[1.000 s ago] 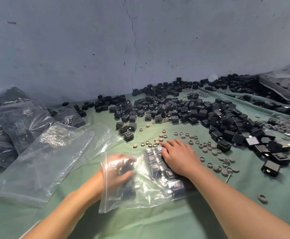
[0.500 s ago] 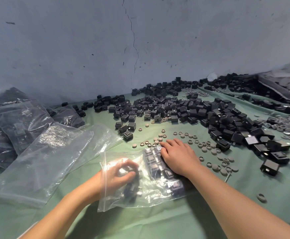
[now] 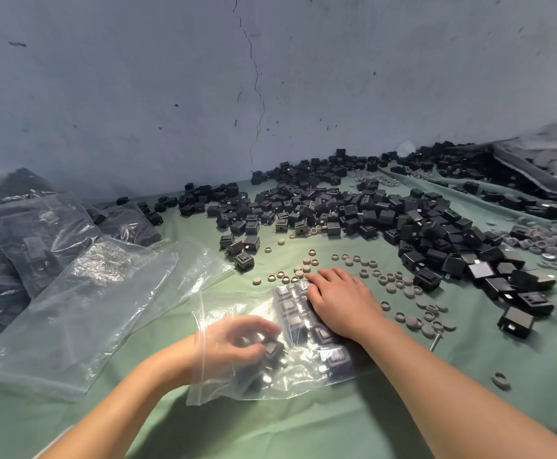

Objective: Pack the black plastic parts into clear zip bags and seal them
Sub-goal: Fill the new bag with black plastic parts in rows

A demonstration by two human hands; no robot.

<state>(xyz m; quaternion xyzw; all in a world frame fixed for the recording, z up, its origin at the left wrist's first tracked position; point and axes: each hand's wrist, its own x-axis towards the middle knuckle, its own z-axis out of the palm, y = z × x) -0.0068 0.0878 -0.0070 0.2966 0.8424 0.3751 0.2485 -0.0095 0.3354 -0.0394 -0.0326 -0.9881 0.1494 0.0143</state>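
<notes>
A clear zip bag (image 3: 237, 385) lies on the green cloth in front of me, its mouth to the left. My left hand (image 3: 234, 342) is inside the bag, fingers curled round a black plastic part (image 3: 272, 351). A row of black parts (image 3: 298, 321) lies in the bag's right half. My right hand (image 3: 341, 301) rests flat on top of the bag, pressing on that row. A big heap of loose black parts (image 3: 369, 213) spreads across the cloth behind and to the right.
Empty clear bags (image 3: 81, 306) lie to the left. Filled bags of black parts (image 3: 35, 233) are stacked at the far left. Small grey rings and caps (image 3: 399, 286) are scattered around my right hand. A wall stands close behind the heap.
My left hand has moved lower and deeper into the bag and its fingers have closed round a black part. My right hand has stayed on the row.
</notes>
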